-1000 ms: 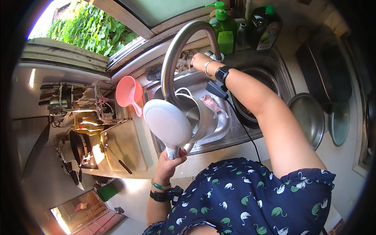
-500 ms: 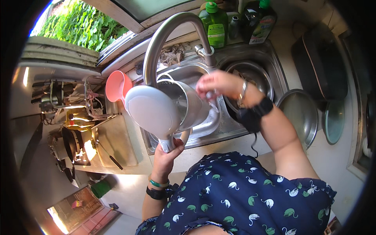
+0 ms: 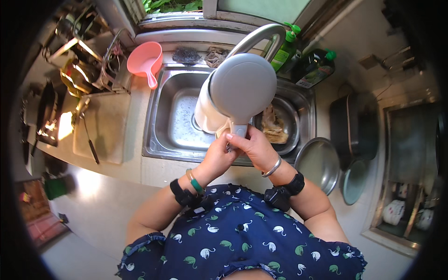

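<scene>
Over the double sink (image 3: 151, 140) I hold a white electric kettle (image 3: 207, 112). Its round grey lid (image 3: 243, 86) is turned up toward me and covers much of the body. My left hand (image 3: 218, 156) is wrapped round the handle. Against it, my right hand (image 3: 259, 150) is closed at the top of the handle by the lid hinge, thumb near the left thumb. Whether the lid is fully down on the rim cannot be made out. Behind the kettle arches the steel tap (image 3: 252, 37), its lower part hidden.
A metal basin (image 3: 295, 123) with pale food pieces (image 3: 273, 126) sits in the right bowl. A pink dipper (image 3: 145, 58), a dark scrubber (image 3: 186, 55) and green-capped bottles (image 3: 312, 67) line the back. Left is a cutting board (image 3: 109, 121); right, a steel bowl (image 3: 319, 161).
My right hand has come down from beside the tap to the kettle's handle, joining the left. The kettle has shifted right, and my view has turned.
</scene>
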A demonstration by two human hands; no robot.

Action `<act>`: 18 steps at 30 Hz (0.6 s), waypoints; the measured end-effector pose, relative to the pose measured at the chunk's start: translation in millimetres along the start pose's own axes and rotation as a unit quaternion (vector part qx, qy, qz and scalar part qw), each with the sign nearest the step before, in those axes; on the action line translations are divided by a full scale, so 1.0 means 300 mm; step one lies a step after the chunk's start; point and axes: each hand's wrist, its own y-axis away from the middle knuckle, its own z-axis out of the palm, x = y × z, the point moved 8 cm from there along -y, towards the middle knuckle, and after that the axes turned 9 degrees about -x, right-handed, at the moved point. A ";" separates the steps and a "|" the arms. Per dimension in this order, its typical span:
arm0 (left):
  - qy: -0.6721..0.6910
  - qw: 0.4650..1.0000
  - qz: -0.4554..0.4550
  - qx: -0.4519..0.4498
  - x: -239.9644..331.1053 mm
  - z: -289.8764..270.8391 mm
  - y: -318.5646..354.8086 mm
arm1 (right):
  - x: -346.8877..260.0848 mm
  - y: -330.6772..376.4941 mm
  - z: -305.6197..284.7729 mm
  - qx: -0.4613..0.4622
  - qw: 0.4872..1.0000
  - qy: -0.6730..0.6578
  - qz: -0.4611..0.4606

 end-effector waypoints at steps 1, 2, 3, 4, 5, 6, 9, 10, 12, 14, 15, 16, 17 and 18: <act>-0.020 1.000 0.021 -0.003 0.010 0.021 -0.002 | 0.007 0.020 -0.032 0.041 0.999 0.008 0.005; -0.007 0.999 0.030 0.009 0.019 0.029 -0.011 | 0.007 0.032 -0.062 0.079 0.997 0.016 0.005; -0.020 0.999 0.031 -0.015 0.036 0.057 -0.018 | 0.002 0.054 -0.085 0.108 0.994 0.019 0.001; -0.033 0.998 0.033 -0.037 0.057 0.081 -0.025 | 0.003 0.060 -0.093 0.100 0.994 0.033 0.008; -0.008 0.998 0.047 -0.044 0.089 0.099 -0.034 | 0.006 0.076 -0.124 0.116 0.993 0.021 0.005; 0.016 0.999 0.044 -0.028 0.077 0.101 -0.047 | 0.012 0.088 -0.157 0.129 0.992 0.009 0.003; 0.060 0.995 0.073 -0.022 0.084 0.107 -0.067 | 0.027 0.093 -0.203 0.128 0.989 0.063 0.022; 0.042 0.995 0.082 -0.028 0.085 0.114 -0.070 | 0.017 0.096 -0.209 0.141 0.988 0.062 0.018; 0.028 0.995 0.096 -0.027 0.032 0.137 -0.095 | -0.001 0.096 -0.199 0.148 0.986 0.069 0.015; -0.017 0.983 0.182 -0.003 0.021 0.160 -0.113 | -0.012 0.101 -0.217 0.179 0.984 0.015 0.000; -0.094 0.975 0.202 0.006 0.066 0.153 -0.092 | -0.024 0.105 -0.219 0.188 0.982 0.010 0.006; -0.090 0.975 0.204 0.009 0.098 0.137 -0.077 | -0.026 0.104 -0.233 0.189 0.982 0.015 0.008; -0.098 0.982 0.148 -0.060 0.088 0.157 -0.082 | -0.023 0.097 -0.245 0.175 0.984 0.031 0.011; -0.106 0.982 0.091 -0.128 0.065 0.182 -0.083 | -0.024 0.092 -0.253 0.161 0.986 0.047 0.013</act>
